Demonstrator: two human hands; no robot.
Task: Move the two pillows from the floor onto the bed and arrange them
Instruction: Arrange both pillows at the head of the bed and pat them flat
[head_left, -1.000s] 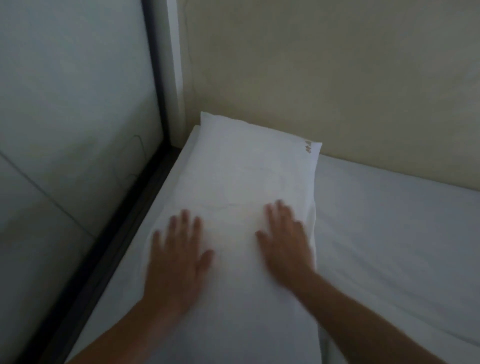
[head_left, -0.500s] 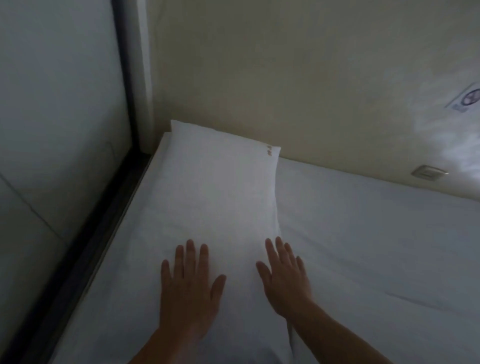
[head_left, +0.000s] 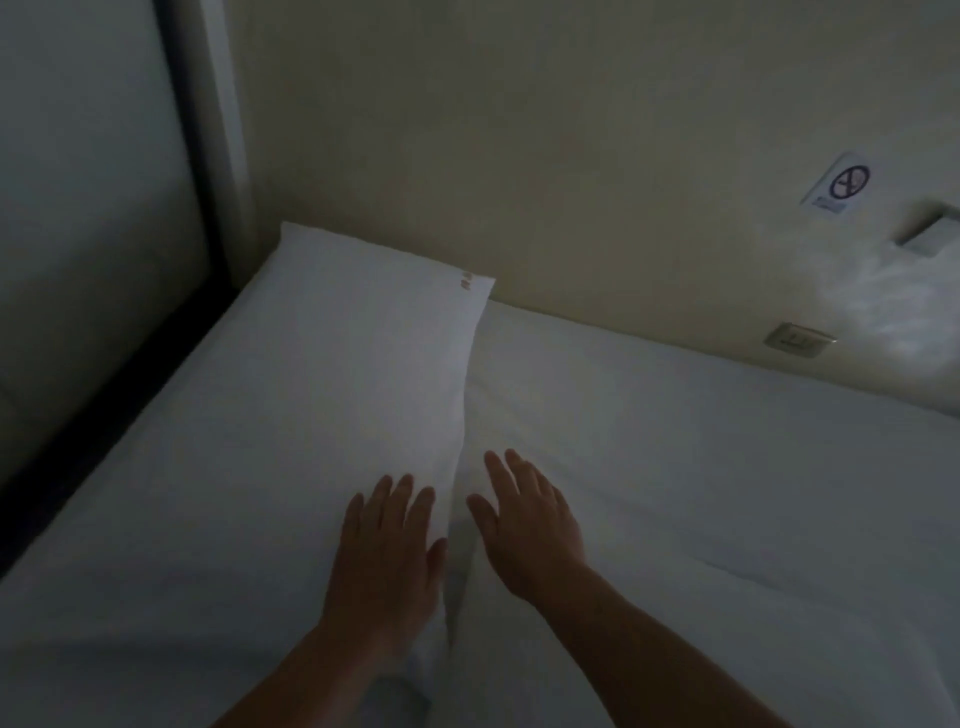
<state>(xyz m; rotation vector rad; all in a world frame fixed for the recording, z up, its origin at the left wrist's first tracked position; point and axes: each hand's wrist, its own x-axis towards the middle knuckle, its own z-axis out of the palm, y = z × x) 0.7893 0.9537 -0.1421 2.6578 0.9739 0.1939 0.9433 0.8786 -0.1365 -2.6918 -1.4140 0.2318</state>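
Observation:
A white pillow (head_left: 337, 395) lies flat on the bed (head_left: 727, 493) in the far left corner, its top edge against the wall, with a small tag near its far right corner. My left hand (head_left: 387, 561) rests flat on the pillow's near right part, fingers spread. My right hand (head_left: 530, 525) lies flat, fingers apart, just right of the pillow's right edge on the white sheet. Neither hand holds anything. Only one pillow is in view.
A cream wall (head_left: 571, 156) runs behind the bed, with a no-smoking sticker (head_left: 839, 184) and a socket plate (head_left: 797, 340) at the right. A dark frame (head_left: 104, 405) and a pale panel (head_left: 78, 182) border the bed on the left.
Both hands slid down and to the right across the pillow. My right hand has left the pillow and now lies on the sheet. The view swung to the right.

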